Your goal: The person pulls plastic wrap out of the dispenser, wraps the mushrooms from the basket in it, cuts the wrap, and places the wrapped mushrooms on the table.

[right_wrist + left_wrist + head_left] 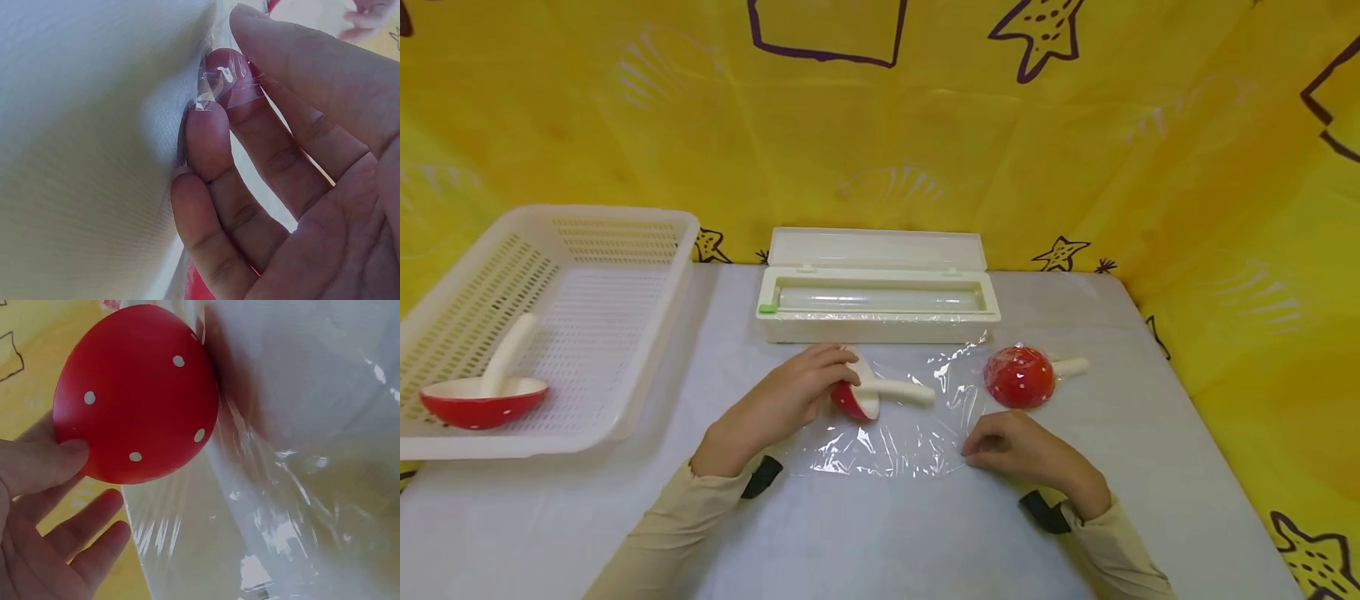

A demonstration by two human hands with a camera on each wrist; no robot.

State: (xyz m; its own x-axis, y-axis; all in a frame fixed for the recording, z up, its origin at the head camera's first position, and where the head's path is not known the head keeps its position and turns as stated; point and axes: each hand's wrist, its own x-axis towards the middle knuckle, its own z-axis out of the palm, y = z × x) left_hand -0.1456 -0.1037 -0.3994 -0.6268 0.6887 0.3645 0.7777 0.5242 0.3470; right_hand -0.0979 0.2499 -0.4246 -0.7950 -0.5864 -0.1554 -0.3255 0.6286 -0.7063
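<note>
My left hand (775, 404) grips the rim of a red ladle (852, 403) with white dots and a white handle. Its bowl stands tilted over a sheet of cling film (880, 450), and the handle points right. In the left wrist view the thumb presses on the bowl's red outer side. At the sheet's near right corner, my right hand (1030, 450) pinches the film between thumb and fingers. The right wrist view shows the crinkled film edge (225, 78) at the fingertips. A second red ladle (1018, 377), bowl upturned and covered by shiny film, lies beyond the right hand.
A cling film box (880, 332) with its lid raised stands at the back, its roll (880, 298) showing inside. To the left, a white plastic basket (658, 333) holds another red ladle (484, 408). Yellow patterned cloth (850, 125) hangs behind and along the right side.
</note>
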